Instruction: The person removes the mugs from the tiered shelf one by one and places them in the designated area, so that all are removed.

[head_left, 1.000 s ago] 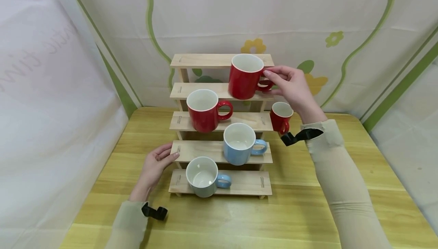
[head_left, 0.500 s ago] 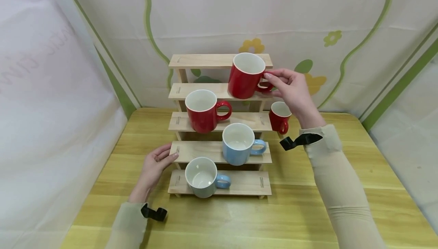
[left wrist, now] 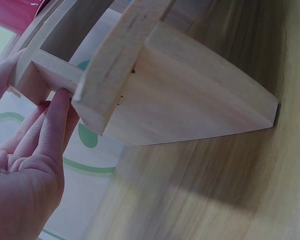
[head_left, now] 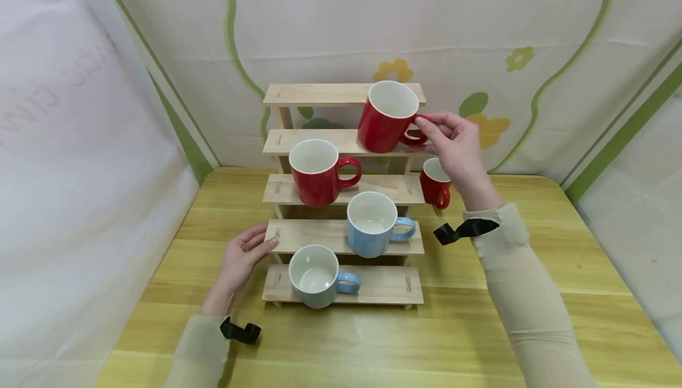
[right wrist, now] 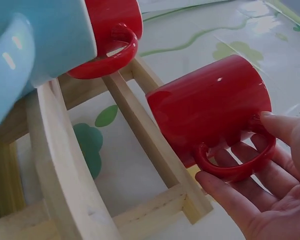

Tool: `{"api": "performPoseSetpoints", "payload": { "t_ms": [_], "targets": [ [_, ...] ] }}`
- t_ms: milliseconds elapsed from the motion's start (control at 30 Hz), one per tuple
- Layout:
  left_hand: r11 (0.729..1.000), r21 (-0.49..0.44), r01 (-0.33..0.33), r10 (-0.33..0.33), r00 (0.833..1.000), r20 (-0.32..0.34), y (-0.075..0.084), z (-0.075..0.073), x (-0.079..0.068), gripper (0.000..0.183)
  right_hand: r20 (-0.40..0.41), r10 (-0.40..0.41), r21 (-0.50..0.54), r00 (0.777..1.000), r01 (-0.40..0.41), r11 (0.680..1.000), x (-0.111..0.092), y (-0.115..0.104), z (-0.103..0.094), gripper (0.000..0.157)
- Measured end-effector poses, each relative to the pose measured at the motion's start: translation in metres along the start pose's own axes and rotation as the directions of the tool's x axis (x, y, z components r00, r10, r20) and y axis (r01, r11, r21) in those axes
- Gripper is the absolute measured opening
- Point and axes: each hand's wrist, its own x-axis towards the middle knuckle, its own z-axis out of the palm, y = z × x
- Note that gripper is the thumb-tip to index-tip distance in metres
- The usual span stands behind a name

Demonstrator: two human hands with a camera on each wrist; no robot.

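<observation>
My right hand (head_left: 456, 150) pinches the handle of a red mug (head_left: 385, 120) between thumb and fingers. This mug leans to the right, its base at the right part of the second-highest shelf of a stepped wooden rack (head_left: 309, 95). In the right wrist view, the fingers curl behind the handle of the red mug (right wrist: 210, 105). My left hand (head_left: 241, 262) grips the left end of the second-lowest shelf, thumb on top. Seen from the left wrist, the fingers reach under the end of the wooden rack (left wrist: 110, 75).
Another red mug (head_left: 315, 180) stands on the middle shelf. Below it are a light blue mug (head_left: 369, 235) at the right and a grey-looking mug with a blue handle (head_left: 314, 287) on the lowest shelf. One more red mug (head_left: 436, 183) appears right of the rack.
The red mug in my right hand has tilted further, its rim shifting right while its base stays near the same place. My right wrist has dropped slightly. The left hand keeps its hold.
</observation>
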Motion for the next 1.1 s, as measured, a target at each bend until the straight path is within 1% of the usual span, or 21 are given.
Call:
{"api": "performPoseSetpoints", "payload": {
  "t_ms": [100,200,400,667,867,1100],
  "targets": [
    [1.000,0.007,0.009,-0.009,1.000,0.001,0.001,0.001,0.000,0.052,-0.020,-0.030,0.035,0.999,0.030,0.999,-0.003,0.003,0.000,0.028],
    [1.000,0.019,0.017,-0.017,1.000,0.000,0.002,0.002,0.000,0.052,-0.042,-0.049,0.042,0.998,0.051,0.998,-0.006,0.004,-0.001,0.027],
    [1.000,0.010,0.012,-0.012,1.000,0.005,0.003,0.002,0.001,0.053,-0.062,-0.069,0.098,0.996,0.075,0.992,-0.012,0.003,-0.011,0.030],
    [1.000,0.005,0.004,-0.004,1.000,0.004,0.003,0.001,0.001,0.052,-0.114,-0.063,0.151,0.991,0.080,0.985,-0.022,-0.002,-0.032,0.032],
    [1.000,0.005,0.004,-0.004,1.000,0.008,0.002,0.001,0.001,0.052,-0.156,-0.081,0.220,0.984,0.115,0.969,-0.029,-0.006,-0.050,0.032],
    [1.000,-0.003,0.008,-0.008,1.000,0.008,0.002,0.001,0.001,0.053,-0.207,-0.077,0.232,0.975,0.125,0.965,-0.035,-0.009,-0.071,0.034]
  ]
}}
